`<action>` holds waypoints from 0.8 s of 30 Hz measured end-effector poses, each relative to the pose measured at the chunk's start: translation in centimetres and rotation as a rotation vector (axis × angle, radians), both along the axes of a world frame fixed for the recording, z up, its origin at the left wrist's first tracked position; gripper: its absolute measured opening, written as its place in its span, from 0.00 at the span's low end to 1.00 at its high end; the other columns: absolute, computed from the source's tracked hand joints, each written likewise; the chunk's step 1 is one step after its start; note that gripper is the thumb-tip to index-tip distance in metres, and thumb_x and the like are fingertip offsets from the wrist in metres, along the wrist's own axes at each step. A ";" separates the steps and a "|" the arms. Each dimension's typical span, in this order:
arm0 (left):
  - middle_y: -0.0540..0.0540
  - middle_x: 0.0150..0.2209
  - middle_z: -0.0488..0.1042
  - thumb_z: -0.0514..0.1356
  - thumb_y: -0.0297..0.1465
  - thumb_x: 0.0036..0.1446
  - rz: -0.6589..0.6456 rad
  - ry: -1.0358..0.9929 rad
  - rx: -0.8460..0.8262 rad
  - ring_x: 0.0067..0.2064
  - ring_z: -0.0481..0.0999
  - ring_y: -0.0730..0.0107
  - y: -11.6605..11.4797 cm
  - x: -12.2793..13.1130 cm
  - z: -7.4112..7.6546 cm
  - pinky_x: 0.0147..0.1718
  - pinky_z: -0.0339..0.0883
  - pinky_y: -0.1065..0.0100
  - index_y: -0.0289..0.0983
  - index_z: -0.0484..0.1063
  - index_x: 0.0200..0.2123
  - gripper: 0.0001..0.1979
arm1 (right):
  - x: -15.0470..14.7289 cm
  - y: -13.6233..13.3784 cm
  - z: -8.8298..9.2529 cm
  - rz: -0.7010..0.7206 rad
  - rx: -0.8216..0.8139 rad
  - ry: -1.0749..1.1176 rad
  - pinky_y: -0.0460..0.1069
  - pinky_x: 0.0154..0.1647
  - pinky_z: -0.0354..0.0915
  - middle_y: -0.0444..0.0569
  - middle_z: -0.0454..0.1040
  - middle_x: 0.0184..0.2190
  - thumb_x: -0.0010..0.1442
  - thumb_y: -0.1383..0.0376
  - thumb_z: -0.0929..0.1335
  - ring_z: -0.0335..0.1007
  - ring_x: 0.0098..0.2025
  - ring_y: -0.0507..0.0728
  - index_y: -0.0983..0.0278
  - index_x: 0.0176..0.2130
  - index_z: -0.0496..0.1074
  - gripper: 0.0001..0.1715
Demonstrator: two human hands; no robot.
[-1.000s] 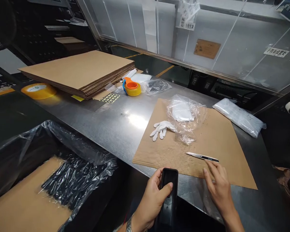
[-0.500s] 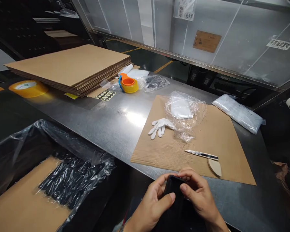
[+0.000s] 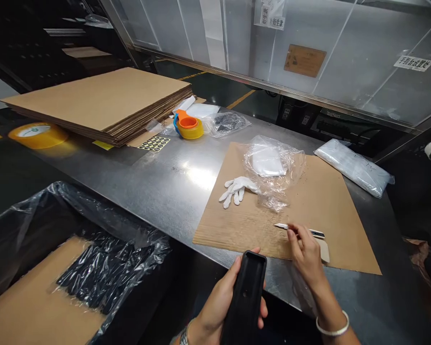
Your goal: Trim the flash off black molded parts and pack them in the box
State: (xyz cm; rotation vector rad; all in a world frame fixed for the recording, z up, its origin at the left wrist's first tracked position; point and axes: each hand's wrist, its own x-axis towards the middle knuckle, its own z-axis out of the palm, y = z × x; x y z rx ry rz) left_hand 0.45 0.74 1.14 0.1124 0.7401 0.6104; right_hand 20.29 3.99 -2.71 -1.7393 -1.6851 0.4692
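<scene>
Left hand [image 3: 215,299] holds a long black plastic-looking tray [image 3: 245,290], likely steadying it. Narrowed right hand [image 3: 307,256] overlaps a slim silver-black knife [image 3: 317,234]; grasp unclear.

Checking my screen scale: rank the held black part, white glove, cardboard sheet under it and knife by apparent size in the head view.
1. Cardboard sheet
2. Black part, enlarged by nearness to the camera
3. White glove
4. Knife, partly behind the right hand
</scene>
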 end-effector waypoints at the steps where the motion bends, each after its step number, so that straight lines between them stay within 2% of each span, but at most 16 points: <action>1: 0.48 0.28 0.71 0.46 0.47 0.59 0.004 -0.006 -0.019 0.21 0.72 0.69 0.1 -0.1 0.0 0.18 0.66 0.70 0.48 0.53 0.59 0.26 | 1.2 0.8 -0.5 -0.018 0.005 -0.085 0.57 0.43 0.60 0.55 0.68 0.39 0.62 0.62 0.60 0.63 0.42 0.62 0.63 0.42 0.67 0.11; 4: 0.48 0.28 0.72 0.47 0.47 0.59 0.018 -0.047 -0.066 0.20 0.72 0.70 0.5 -0.5 -0.5 0.16 0.66 0.71 0.46 0.59 0.56 0.24 | 4.1 2.8 -1.6 0.003 -0.017 -0.302 0.58 0.42 0.57 0.55 0.68 0.35 0.57 0.66 0.63 0.61 0.40 0.63 0.63 0.35 0.69 0.06; 7: 0.45 0.29 0.73 0.49 0.47 0.58 0.025 -0.088 -0.102 0.22 0.73 0.69 0.7 -0.9 -1.3 0.18 0.66 0.70 0.38 0.68 0.48 0.24 | 5.4 3.8 -2.3 0.065 -0.028 -0.439 0.55 0.38 0.57 0.53 0.67 0.30 0.57 0.68 0.63 0.60 0.36 0.61 0.63 0.30 0.68 0.05; 10: 0.43 0.27 0.74 0.48 0.49 0.57 0.027 -0.099 -0.102 0.22 0.73 0.69 0.9 -1.2 -1.8 0.20 0.66 0.70 0.31 0.73 0.35 0.27 | 5.6 4.2 -2.2 0.099 -0.002 -0.504 0.53 0.37 0.58 0.53 0.66 0.31 0.59 0.68 0.61 0.61 0.36 0.61 0.64 0.32 0.66 0.05; 12: 0.42 0.25 0.74 0.47 0.49 0.58 0.037 -0.095 -0.094 0.22 0.72 0.69 1.1 -1.3 -1.9 0.20 0.67 0.70 0.30 0.73 0.31 0.28 | 5.2 4.1 -1.7 0.098 0.030 -0.507 0.53 0.35 0.59 0.55 0.65 0.33 0.60 0.66 0.60 0.61 0.36 0.61 0.65 0.36 0.65 0.07; 15: 0.43 0.25 0.75 0.46 0.48 0.58 0.074 -0.088 -0.108 0.22 0.73 0.69 1.4 -1.4 -1.9 0.20 0.67 0.69 0.31 0.73 0.32 0.27 | 3.5 2.7 0.2 0.080 0.087 -0.470 0.51 0.34 0.61 0.55 0.63 0.37 0.63 0.64 0.57 0.62 0.36 0.59 0.67 0.42 0.62 0.11; 18: 0.43 0.26 0.75 0.47 0.48 0.58 0.114 -0.080 -0.129 0.23 0.73 0.68 1.7 -1.4 -1.8 0.20 0.66 0.70 0.32 0.73 0.36 0.26 | 1.0 -0.1 2.9 0.123 0.076 -0.356 0.48 0.34 0.61 0.50 0.61 0.34 0.65 0.64 0.55 0.63 0.34 0.55 0.64 0.44 0.60 0.11; 21: 0.43 0.27 0.75 0.47 0.47 0.59 0.151 -0.067 -0.127 0.22 0.73 0.69 2.0 -1.5 -1.7 0.20 0.66 0.70 0.32 0.73 0.38 0.25 | -1.2 -3.0 4.8 0.251 -0.079 -0.096 0.45 0.32 0.60 0.45 0.61 0.31 0.65 0.64 0.56 0.61 0.31 0.52 0.61 0.39 0.60 0.07; 24: 0.44 0.27 0.74 0.47 0.46 0.59 0.173 -0.053 -0.112 0.22 0.73 0.68 2.1 -1.5 -1.6 0.19 0.66 0.69 0.33 0.72 0.40 0.24 | -2.2 -4.9 5.1 0.313 -0.240 0.096 0.44 0.30 0.59 0.43 0.63 0.29 0.65 0.63 0.57 0.61 0.29 0.50 0.60 0.39 0.59 0.05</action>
